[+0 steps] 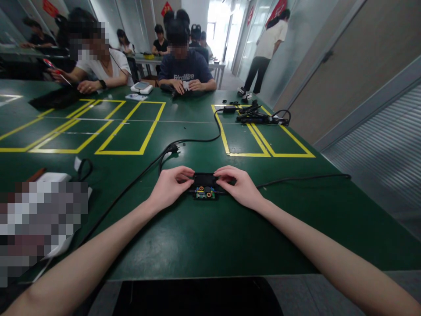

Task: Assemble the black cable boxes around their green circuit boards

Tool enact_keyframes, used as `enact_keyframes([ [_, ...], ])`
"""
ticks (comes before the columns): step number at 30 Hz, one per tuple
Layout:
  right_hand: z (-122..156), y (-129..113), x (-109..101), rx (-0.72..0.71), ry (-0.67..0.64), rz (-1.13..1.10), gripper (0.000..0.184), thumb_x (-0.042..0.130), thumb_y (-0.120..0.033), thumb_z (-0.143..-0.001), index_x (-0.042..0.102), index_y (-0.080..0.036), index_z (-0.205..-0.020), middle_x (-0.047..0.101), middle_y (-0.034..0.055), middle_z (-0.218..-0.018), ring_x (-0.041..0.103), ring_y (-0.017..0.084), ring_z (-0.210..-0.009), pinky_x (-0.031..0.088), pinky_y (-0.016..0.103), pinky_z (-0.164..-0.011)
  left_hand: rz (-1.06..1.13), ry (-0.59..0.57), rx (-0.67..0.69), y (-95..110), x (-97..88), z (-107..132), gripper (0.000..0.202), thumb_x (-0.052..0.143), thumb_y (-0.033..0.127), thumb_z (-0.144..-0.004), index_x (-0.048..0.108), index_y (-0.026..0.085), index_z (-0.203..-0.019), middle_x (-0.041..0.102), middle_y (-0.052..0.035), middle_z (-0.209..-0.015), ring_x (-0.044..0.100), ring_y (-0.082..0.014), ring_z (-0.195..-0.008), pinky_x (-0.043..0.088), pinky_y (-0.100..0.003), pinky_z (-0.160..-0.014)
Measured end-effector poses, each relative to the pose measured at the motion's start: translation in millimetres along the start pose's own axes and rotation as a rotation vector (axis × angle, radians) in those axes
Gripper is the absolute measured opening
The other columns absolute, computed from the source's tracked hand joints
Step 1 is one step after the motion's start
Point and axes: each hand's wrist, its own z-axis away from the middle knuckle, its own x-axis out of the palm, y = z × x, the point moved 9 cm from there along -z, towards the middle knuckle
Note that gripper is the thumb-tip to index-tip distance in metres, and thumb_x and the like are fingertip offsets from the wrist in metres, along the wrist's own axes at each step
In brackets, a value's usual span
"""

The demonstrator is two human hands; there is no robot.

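Note:
Between my hands is a black plastic cover (204, 180), the half shell of a small power adapter. My left hand (173, 186) pinches its left end between thumb and fingers, and my right hand (239, 184) pinches its right end. Just below the cover, on the near side, sits a circuit board (205, 193) with copper-coloured ring coils and blue and yellow parts. The board's lower edge meets a dark casing on the green table. A black cable (283, 179) runs off to the right from beside my right hand.
A black power cord with a plug (173, 148) lies left of my hands. More adapters and cables (251, 115) are heaped at the back right, near yellow tape outlines (248, 154). A blurred-out object (42, 224) lies at the left. Across the table, two people (186, 66) work with their hands.

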Motion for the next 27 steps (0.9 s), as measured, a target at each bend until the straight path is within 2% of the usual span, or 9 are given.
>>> enact_keyframes([
  [3, 0, 13, 1, 0.103, 0.023, -0.159, 0.037, 0.072, -0.025, -0.083, 0.075, -0.021, -0.121, 0.076, 0.0071, -0.110, 0.074, 0.016, -0.080, 0.064, 0.030, -0.071, 0.143, -0.011, -0.102, -8, 0.4, -1, 0.026, 0.076, 0.025, -0.076, 0.077, 0.016, -0.100, 0.082, -0.0069, -0.097, 0.078, -0.0201, -0.075, 0.064, -0.031, -0.071],
  [5, 0, 18, 2, 0.139, 0.030, -0.215, 0.043, 0.074, -0.027, -0.082, 0.073, -0.021, -0.124, 0.077, 0.0080, -0.111, 0.075, 0.016, -0.081, 0.065, 0.030, -0.071, 0.185, -0.021, -0.147, -11, 0.9, -2, 0.027, 0.078, 0.026, -0.073, 0.076, 0.015, -0.097, 0.082, -0.0070, -0.092, 0.077, -0.0199, -0.072, 0.063, -0.030, -0.066],
  [9, 0, 19, 2, 0.151, 0.030, -0.222, 0.030, 0.076, -0.030, -0.082, 0.078, -0.019, -0.109, 0.079, 0.0078, -0.103, 0.076, 0.018, -0.083, 0.066, 0.034, -0.079, 0.242, -0.019, -0.199, -15, 0.5, -3, 0.028, 0.082, 0.026, -0.069, 0.076, 0.015, -0.094, 0.080, -0.0063, -0.084, 0.077, -0.0212, -0.070, 0.062, -0.029, -0.062],
  [13, 0, 18, 3, 0.178, -0.003, -0.215, 0.026, 0.077, -0.031, -0.082, 0.079, -0.018, -0.104, 0.079, 0.0058, -0.088, 0.076, 0.019, -0.080, 0.065, 0.034, -0.077, 0.241, -0.007, -0.203, -15, -0.4, -4, 0.026, 0.081, 0.027, -0.069, 0.076, 0.014, -0.090, 0.080, -0.0067, -0.083, 0.078, -0.0230, -0.073, 0.062, -0.029, -0.062],
  [27, 1, 4, -4, 0.077, 0.052, -0.180, 0.020, 0.076, -0.031, -0.085, 0.079, -0.021, -0.101, 0.078, 0.0053, -0.096, 0.075, 0.019, -0.086, 0.065, 0.032, -0.076, 0.239, 0.024, -0.157, -8, -2.3, -4, 0.019, 0.075, 0.030, -0.073, 0.075, 0.015, -0.084, 0.076, -0.0040, -0.071, 0.077, -0.0209, -0.066, 0.060, -0.028, -0.060],
])
